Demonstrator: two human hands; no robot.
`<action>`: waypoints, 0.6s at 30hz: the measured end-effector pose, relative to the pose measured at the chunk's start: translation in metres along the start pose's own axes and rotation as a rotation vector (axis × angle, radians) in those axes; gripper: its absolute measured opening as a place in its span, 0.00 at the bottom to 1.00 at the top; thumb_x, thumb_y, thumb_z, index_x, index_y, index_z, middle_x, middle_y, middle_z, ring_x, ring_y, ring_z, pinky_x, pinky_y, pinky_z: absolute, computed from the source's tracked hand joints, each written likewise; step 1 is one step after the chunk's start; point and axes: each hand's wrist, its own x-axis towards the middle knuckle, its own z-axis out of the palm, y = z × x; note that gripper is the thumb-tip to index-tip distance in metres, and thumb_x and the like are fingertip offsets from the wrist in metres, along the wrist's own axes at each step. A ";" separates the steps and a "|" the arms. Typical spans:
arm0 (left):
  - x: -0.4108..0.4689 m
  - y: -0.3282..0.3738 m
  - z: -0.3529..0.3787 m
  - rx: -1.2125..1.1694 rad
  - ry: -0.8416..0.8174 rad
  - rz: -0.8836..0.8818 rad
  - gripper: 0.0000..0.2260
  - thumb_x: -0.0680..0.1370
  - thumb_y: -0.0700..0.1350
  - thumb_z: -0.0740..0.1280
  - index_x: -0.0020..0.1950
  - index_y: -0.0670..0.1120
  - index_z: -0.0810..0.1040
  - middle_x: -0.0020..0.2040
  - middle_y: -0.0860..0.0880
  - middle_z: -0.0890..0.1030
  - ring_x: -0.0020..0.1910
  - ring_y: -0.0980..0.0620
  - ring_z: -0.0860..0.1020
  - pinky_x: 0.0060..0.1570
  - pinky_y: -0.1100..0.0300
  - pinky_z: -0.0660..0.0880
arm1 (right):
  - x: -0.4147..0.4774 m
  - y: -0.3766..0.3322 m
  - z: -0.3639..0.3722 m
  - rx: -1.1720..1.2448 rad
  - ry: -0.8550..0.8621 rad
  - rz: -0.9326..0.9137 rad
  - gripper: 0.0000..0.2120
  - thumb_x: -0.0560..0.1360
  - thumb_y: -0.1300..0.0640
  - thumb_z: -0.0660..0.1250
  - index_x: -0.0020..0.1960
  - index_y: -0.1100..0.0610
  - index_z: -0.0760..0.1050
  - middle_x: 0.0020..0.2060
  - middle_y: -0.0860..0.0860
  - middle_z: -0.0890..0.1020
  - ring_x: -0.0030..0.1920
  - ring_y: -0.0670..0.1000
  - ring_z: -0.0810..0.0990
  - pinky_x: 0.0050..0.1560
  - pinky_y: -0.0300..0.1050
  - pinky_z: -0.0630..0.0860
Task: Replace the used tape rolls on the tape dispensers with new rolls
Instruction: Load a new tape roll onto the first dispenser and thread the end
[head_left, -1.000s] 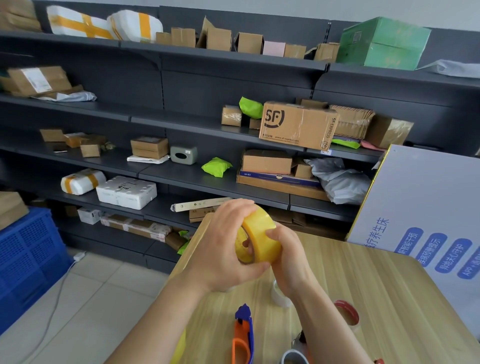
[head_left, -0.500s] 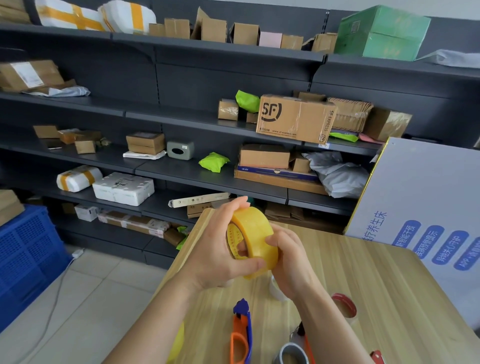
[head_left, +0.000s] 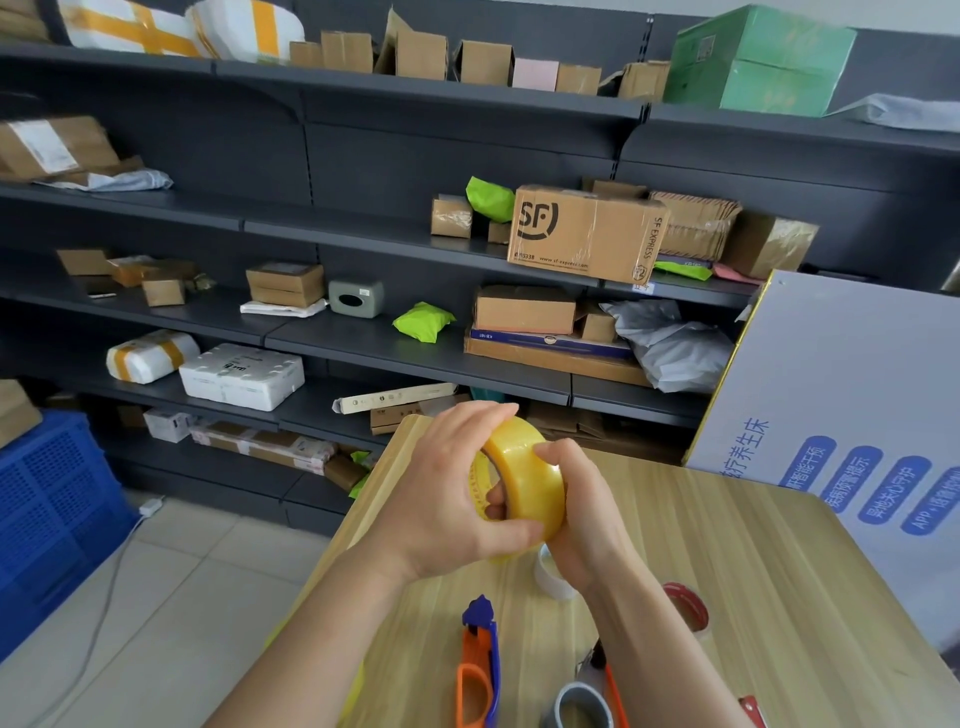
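Both my hands hold a full yellow tape roll (head_left: 524, 475) above the wooden table (head_left: 753, 571). My left hand (head_left: 447, 493) wraps the roll's left side with the thumb underneath. My right hand (head_left: 582, 514) presses on its right side, a finger on the outer face. An orange and blue tape dispenser (head_left: 480, 665) lies on the table below my hands. A second dispenser (head_left: 597, 686) with a grey roll core lies to its right, partly cut off. A white roll (head_left: 550, 574) stands half hidden behind my right wrist.
A red-cored roll (head_left: 685, 608) lies right of my right arm. A printed white board (head_left: 852, 431) leans at the table's right. Dark shelving (head_left: 363, 343) with parcels stands behind. A blue crate (head_left: 47, 509) sits on the tiled floor at left.
The roll has turned slightly in my hands and my right fingers have shifted over its outer face. My view has tilted a little.
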 end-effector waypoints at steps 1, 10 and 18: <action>0.001 0.000 -0.001 -0.005 -0.009 -0.024 0.41 0.59 0.62 0.72 0.70 0.61 0.63 0.64 0.74 0.59 0.67 0.64 0.61 0.67 0.59 0.64 | 0.000 0.000 0.000 0.006 -0.012 0.008 0.18 0.75 0.56 0.56 0.57 0.69 0.72 0.32 0.61 0.82 0.33 0.56 0.81 0.38 0.49 0.78; -0.001 0.006 -0.007 0.002 -0.018 -0.108 0.44 0.57 0.65 0.70 0.73 0.57 0.64 0.63 0.66 0.64 0.67 0.60 0.63 0.68 0.55 0.65 | -0.002 -0.002 0.005 0.116 0.021 0.089 0.19 0.75 0.56 0.56 0.61 0.66 0.71 0.32 0.60 0.82 0.31 0.56 0.81 0.33 0.47 0.78; -0.004 0.010 -0.006 0.049 -0.005 -0.089 0.39 0.59 0.65 0.69 0.69 0.58 0.68 0.61 0.63 0.66 0.64 0.59 0.65 0.65 0.51 0.68 | -0.002 0.000 0.008 0.075 0.099 0.092 0.23 0.75 0.53 0.60 0.65 0.65 0.70 0.39 0.60 0.81 0.31 0.53 0.82 0.34 0.47 0.78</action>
